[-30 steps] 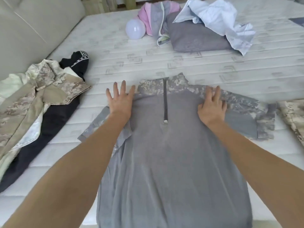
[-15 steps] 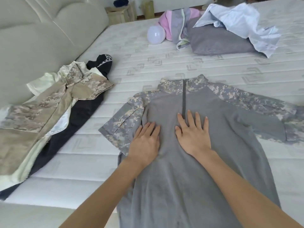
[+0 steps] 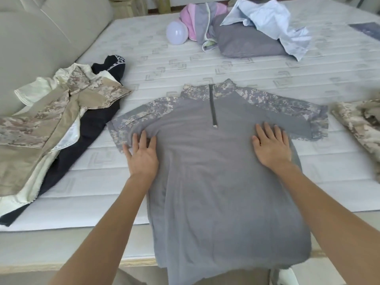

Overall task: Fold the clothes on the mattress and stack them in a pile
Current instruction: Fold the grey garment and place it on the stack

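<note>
Mattress [image 3: 205, 64]: grey shirt [image 3: 216, 182] flat under both palms.

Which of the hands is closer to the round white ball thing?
Left. The left hand lies below the white ball, slightly left; the right hand lies farther off, below and right.

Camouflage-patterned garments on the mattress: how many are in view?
3: grey camouflage-sleeved zip shirt spread at centre under both hands, tan camouflage shirt on the left pile, tan camouflage garment at right edge, partly cut off.

No readable txt, labels, brands or nos. anywhere. White trim on the dark garment [image 3: 115, 60] is too blurred to tell whether it's lettering or just pattern.
</note>
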